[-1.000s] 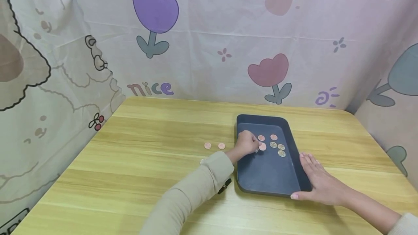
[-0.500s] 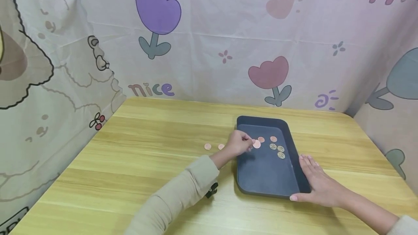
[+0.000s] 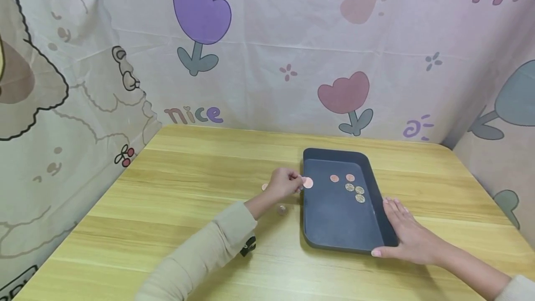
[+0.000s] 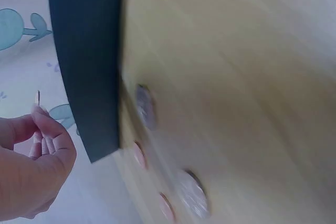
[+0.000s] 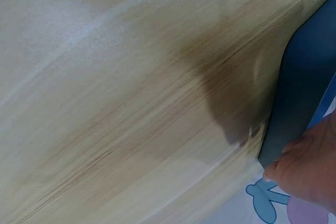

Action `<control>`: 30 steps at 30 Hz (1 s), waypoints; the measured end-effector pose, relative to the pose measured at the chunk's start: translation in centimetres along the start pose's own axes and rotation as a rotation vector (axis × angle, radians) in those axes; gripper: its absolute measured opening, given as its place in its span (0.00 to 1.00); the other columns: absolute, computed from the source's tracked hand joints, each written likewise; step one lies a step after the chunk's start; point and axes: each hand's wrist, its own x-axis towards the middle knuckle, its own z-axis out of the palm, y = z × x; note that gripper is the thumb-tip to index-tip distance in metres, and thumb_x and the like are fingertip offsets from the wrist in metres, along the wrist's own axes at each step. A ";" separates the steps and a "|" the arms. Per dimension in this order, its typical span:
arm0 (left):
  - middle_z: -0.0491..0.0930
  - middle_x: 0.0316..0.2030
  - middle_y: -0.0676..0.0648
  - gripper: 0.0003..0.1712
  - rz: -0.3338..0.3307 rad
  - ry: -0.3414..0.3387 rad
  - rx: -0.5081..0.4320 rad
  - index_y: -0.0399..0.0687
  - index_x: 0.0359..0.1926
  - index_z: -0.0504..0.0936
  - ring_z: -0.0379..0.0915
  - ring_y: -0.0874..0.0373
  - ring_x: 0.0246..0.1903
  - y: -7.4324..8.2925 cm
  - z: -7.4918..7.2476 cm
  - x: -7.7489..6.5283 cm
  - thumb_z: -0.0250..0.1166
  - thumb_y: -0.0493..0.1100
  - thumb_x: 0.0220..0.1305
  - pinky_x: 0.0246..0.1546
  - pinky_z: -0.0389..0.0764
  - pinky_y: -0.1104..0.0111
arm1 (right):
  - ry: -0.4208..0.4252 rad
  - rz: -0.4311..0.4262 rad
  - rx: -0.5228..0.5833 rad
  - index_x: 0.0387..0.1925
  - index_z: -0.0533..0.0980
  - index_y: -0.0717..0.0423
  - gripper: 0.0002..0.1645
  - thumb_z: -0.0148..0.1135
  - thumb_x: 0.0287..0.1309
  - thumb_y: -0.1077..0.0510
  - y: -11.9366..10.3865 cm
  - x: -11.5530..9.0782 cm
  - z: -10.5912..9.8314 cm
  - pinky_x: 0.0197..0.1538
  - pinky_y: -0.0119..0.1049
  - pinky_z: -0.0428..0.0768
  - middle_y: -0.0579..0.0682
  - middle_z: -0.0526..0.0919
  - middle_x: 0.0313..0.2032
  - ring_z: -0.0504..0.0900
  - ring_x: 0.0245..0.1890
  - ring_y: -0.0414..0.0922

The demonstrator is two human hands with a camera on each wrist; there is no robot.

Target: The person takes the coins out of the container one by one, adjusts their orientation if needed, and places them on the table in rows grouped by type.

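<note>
head view: left hand [image 3: 285, 184] pinches coppery coin [image 3: 308, 183] near tray [image 3: 336, 222]

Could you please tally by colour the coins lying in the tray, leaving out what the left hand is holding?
Round copper-coloured metal coins: 2
Round gold-coloured metal coins: 3
Total in the dark grey rectangular tray: 5
</note>
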 end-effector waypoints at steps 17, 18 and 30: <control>0.80 0.24 0.39 0.08 -0.016 0.065 0.146 0.33 0.29 0.80 0.75 0.57 0.22 -3.4 -5.1 -1.2 0.59 0.36 0.62 0.22 0.74 0.77 | -0.007 0.011 0.005 0.66 0.44 0.76 0.70 0.68 0.40 0.34 -0.2 0.2 -0.3 0.57 0.12 0.20 0.76 0.48 0.66 0.43 0.68 0.70; 0.80 0.24 0.40 0.08 -0.021 0.075 0.151 0.33 0.30 0.80 0.75 0.57 0.22 -3.6 -5.5 -1.2 0.59 0.36 0.62 0.22 0.73 0.77 | -0.007 0.011 0.005 0.67 0.44 0.76 0.70 0.68 0.40 0.34 -0.2 0.2 -0.3 0.57 0.12 0.20 0.76 0.48 0.66 0.43 0.68 0.70; 0.78 0.22 0.45 0.11 -0.099 0.056 0.282 0.33 0.29 0.77 0.70 0.62 0.21 -6.6 -10.3 -1.2 0.55 0.37 0.65 0.21 0.69 0.78 | -0.007 0.011 0.013 0.67 0.44 0.75 0.70 0.68 0.40 0.34 -0.1 0.1 -0.3 0.57 0.13 0.20 0.76 0.48 0.66 0.42 0.68 0.69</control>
